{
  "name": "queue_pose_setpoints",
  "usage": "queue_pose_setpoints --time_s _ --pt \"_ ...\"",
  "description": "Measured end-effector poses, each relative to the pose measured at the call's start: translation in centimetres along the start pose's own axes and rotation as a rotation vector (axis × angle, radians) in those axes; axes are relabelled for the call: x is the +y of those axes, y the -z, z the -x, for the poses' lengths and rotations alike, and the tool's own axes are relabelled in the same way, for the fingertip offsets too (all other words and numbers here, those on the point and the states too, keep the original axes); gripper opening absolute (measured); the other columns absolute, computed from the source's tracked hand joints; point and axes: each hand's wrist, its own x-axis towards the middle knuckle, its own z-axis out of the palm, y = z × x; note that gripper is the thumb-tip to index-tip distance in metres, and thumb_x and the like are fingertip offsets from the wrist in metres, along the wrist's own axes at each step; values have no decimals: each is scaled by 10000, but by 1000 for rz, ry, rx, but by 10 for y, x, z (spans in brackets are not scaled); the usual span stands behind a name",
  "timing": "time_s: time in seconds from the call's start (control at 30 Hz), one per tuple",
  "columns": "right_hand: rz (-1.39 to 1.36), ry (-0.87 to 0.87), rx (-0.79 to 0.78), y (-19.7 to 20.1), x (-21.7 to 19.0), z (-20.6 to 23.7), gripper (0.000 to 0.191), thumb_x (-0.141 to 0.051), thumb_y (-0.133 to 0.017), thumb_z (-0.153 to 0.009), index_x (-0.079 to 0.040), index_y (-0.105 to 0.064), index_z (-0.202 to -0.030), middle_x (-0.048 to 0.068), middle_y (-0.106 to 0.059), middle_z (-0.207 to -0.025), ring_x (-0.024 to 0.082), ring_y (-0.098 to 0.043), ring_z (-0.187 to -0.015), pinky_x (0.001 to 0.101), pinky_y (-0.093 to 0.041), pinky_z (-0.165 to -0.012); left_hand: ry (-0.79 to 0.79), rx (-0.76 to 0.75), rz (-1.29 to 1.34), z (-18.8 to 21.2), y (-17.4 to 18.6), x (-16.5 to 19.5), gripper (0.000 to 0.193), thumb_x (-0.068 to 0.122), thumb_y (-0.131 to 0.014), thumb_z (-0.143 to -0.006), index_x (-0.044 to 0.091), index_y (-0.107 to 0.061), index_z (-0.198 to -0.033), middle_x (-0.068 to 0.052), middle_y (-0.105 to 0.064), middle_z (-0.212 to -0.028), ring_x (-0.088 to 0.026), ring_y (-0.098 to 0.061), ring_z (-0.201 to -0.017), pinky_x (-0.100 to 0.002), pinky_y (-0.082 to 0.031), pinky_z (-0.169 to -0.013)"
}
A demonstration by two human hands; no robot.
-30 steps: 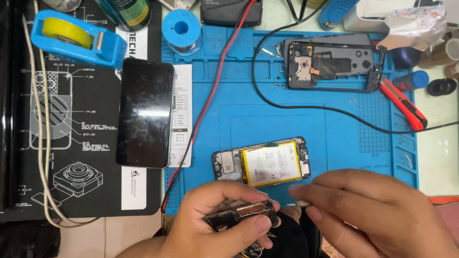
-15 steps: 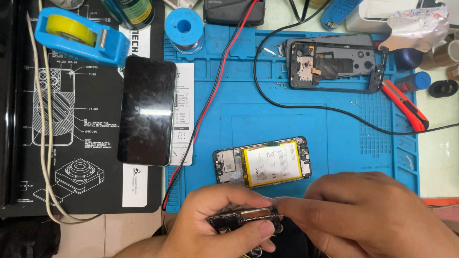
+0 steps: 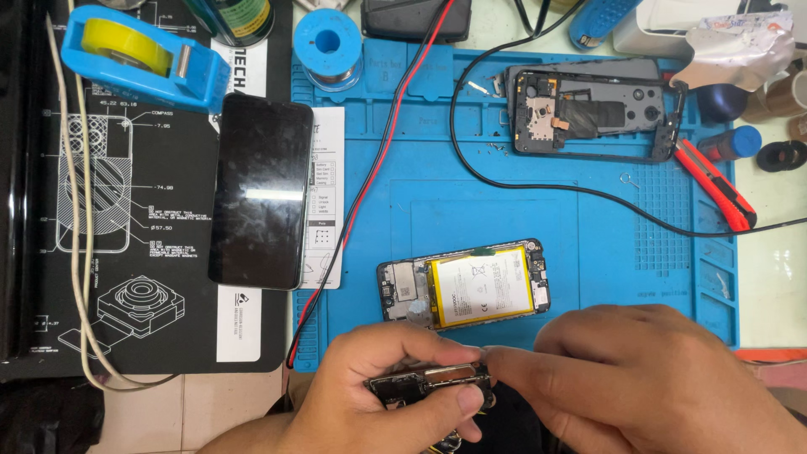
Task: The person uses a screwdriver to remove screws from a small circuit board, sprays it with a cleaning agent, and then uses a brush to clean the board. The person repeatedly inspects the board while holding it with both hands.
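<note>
My left hand (image 3: 378, 395) grips a small dark circuit board with a metal frame (image 3: 424, 382) at the bottom edge of the view, thumb under it and fingers over its top. My right hand (image 3: 639, 378) comes in from the right, its fingertips pinched on the board's right end. Just beyond both hands, an opened phone with a yellow battery (image 3: 466, 286) lies on the blue repair mat (image 3: 588, 244).
A black phone (image 3: 261, 189) lies screen-up at the left. A dark phone back frame (image 3: 588, 109) sits far right on the mat, a red utility knife (image 3: 714, 185) beside it. Red and black cables (image 3: 370, 185) cross the mat. A blue tape dispenser (image 3: 139, 50) and solder spool (image 3: 328, 42) stand far left.
My right hand has closed in leftward onto the board's right end. My left hand keeps hold of the board with little movement.
</note>
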Motion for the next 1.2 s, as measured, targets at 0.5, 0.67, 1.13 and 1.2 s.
queue_pose_setpoints --time_s 0.5,0.67,1.13,1.2 --pt "17 8 27 -11 3 -6 353 -214 -787 -860 -187 -770 -1212 -4 -678 -792 160 -685 -638 330 -506 -498 -36 -3 -27 -2 8 -3 215 -42 -764 -882 -58 -711 -1089 -169 -785 -1003 -181 -779 -799 -319 -665 -684" --pt "33 14 39 -16 5 -7 404 -187 -794 -813 -174 -763 -1215 4 -675 -808 167 -689 -654 335 -505 -506 -38 -1 -64 -5 10 -5 221 -35 -762 -885 -56 -718 -1101 -158 -792 -987 -162 -771 -781 -296 -651 -670" --pt "68 -15 62 -30 12 -8 480 -135 -791 -753 -158 -757 -1231 5 -669 -818 179 -676 -664 334 -508 -521 14 36 -88 -14 14 -8 183 -31 -760 -882 -66 -725 -1058 -160 -781 -913 -119 -747 -724 -254 -629 -597" --pt "71 -28 58 -32 11 -9 479 -142 -800 -754 -163 -760 -1231 -2 -672 -814 175 -680 -671 332 -513 -528 12 32 -81 -12 15 -9 178 -32 -756 -886 -69 -720 -1057 -156 -777 -921 -116 -745 -734 -255 -632 -604"
